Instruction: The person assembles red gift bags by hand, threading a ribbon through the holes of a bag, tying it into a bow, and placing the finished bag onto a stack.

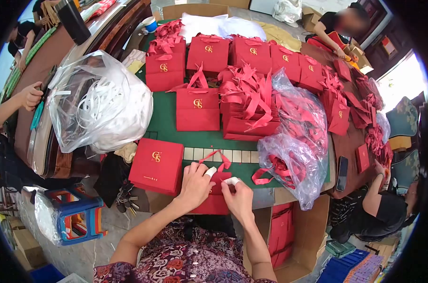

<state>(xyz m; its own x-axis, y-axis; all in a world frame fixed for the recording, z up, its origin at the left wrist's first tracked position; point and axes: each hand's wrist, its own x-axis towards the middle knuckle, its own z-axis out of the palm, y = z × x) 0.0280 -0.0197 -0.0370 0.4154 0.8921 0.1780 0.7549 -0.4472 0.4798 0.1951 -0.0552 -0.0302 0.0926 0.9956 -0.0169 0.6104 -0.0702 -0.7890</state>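
At the table's front edge, a red gift bag (211, 204) lies between my hands. My left hand (195, 183) presses on its upper part with curled fingers, one wrapped in white tape. My right hand (239, 195) pinches near the bag's upper right edge, with white tape on a finger as well; my fingers hide exactly what is in the pinch. A red ribbon (220, 159) loops up just beyond the left fingertips. Beside my left hand lies a stack of flat red bags (156, 164) with gold letters.
Several finished red bags (198, 109) stand on the green mat (166, 126). Clear plastic sacks hold white cord (105, 106) at left and red ribbons (289, 158) at right. A cardboard box (308, 236) sits below. Other people work at both sides.
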